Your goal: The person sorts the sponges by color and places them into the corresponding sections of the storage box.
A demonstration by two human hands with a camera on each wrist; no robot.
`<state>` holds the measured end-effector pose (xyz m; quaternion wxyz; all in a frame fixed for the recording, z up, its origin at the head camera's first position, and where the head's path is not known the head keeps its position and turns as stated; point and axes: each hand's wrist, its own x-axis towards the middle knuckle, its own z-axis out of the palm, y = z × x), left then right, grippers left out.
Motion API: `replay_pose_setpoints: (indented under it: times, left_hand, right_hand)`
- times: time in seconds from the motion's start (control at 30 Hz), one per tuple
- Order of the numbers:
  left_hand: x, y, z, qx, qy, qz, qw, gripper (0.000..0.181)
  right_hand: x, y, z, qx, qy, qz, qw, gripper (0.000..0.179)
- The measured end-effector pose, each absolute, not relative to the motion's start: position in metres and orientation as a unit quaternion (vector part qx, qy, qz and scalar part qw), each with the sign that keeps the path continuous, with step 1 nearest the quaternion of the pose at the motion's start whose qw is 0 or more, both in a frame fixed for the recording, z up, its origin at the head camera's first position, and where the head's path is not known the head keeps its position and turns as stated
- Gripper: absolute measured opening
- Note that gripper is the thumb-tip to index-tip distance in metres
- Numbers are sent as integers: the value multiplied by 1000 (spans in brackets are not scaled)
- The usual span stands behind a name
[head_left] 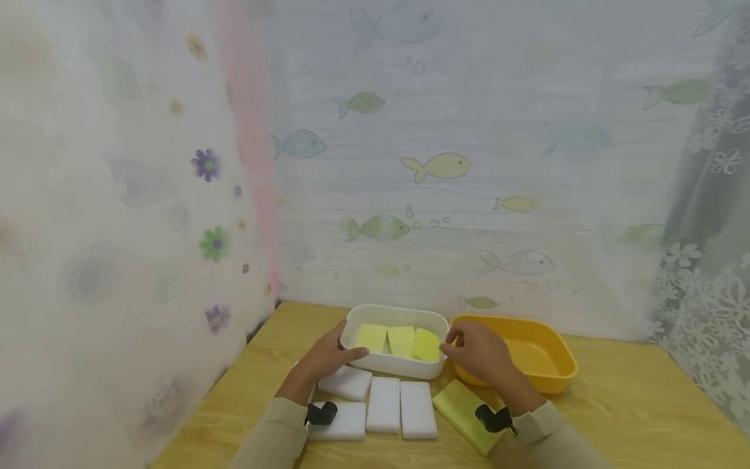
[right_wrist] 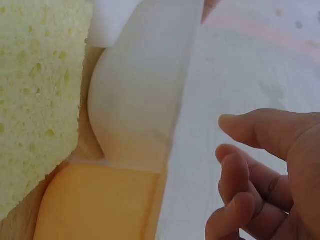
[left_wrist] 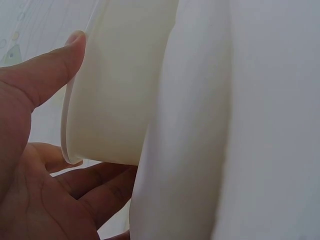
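Note:
A white plastic tub (head_left: 398, 368) stands on the table with three yellow sponges (head_left: 401, 342) in it. My left hand (head_left: 325, 358) grips the tub's left end, thumb at the rim and other fingers around the outside; the left wrist view shows this thumb (left_wrist: 60, 70) close up. Above the tub's right end, my right hand (head_left: 480, 348) has loosely curled fingers. In the right wrist view, that hand (right_wrist: 270, 175) holds nothing and sits apart from the tub wall (right_wrist: 140, 95).
An orange tub (head_left: 541, 352) stands right of the white one. Several white sponge blocks (head_left: 383, 404) lie in front, beside a yellow sponge (head_left: 469, 417) under my right wrist. Curtains printed with fish (head_left: 442, 166) and flowers (head_left: 206, 165) surround the table (head_left: 633, 404).

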<state>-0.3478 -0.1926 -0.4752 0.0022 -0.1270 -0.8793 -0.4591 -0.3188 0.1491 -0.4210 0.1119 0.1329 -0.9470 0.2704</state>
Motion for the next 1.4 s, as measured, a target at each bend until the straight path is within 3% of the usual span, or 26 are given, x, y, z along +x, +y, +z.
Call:
replay_pose_setpoints:
  times: [0.23,0.5,0.8,1.4]
  left_hand:
    - [-347,-192,-472,-135,-879,-458,1,91]
    - [-349,-192,-475,-139,-875,-464,-5,95]
    - [-346,-191,-476,-134,-877,-462,-8,98]
    - [-348,-194,-474,-125,-882,-454,-3,97]
  right_hand:
    - [-311,169,-424,184,-915,347,94,12]
    - [-297,196,-427,271,-882,385,27,18]
    - [-281,217,-443,307,-859,403,-74,27]
    - [-273,237,-459,316,-871,363,-103,32]
